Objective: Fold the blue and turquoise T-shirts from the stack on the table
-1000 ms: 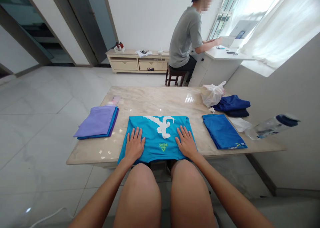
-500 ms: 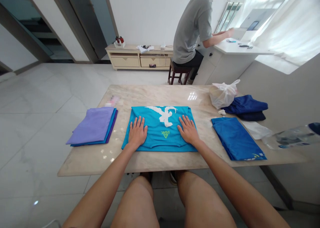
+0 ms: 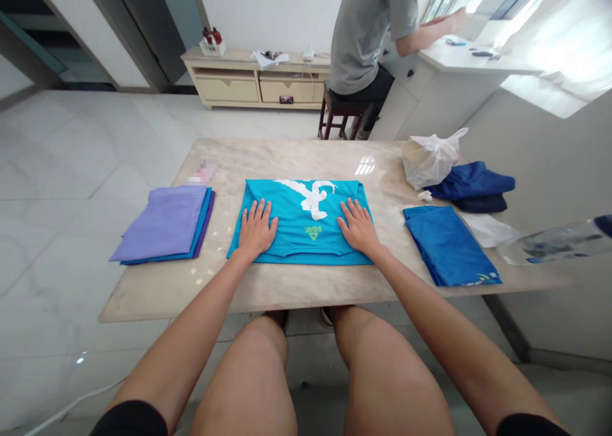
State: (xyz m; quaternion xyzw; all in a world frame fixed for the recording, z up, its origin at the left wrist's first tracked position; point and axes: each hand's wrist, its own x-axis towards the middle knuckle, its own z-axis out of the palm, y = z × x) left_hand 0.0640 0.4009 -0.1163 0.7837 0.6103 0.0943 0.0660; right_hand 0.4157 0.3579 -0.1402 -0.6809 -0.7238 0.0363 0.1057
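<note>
A folded turquoise T-shirt (image 3: 296, 232) with a white figure print and a small green logo lies flat on the marble-patterned table (image 3: 287, 289), its neckline toward me. My left hand (image 3: 258, 227) rests palm down on the shirt's left side, fingers spread. On its right side lies my right hand (image 3: 357, 227), also flat with the fingers apart. Left of the shirt is a stack of folded clothes (image 3: 162, 219), lilac on top with blue and dark purple beneath. Over to the right sits a folded blue garment (image 3: 449, 245).
A tied white plastic bag (image 3: 431, 159), dark blue cloth (image 3: 478, 184) and a clear bottle (image 3: 557, 241) stand at the table's right. Beyond the table, a person in a grey shirt (image 3: 363, 34) sits on a stool (image 3: 340, 108) by a white counter. A low cabinet (image 3: 229, 88) lines the wall.
The view has tipped down a little, so the table appears higher. Both hands stay flat at about the same places on the turquoise T-shirt.
</note>
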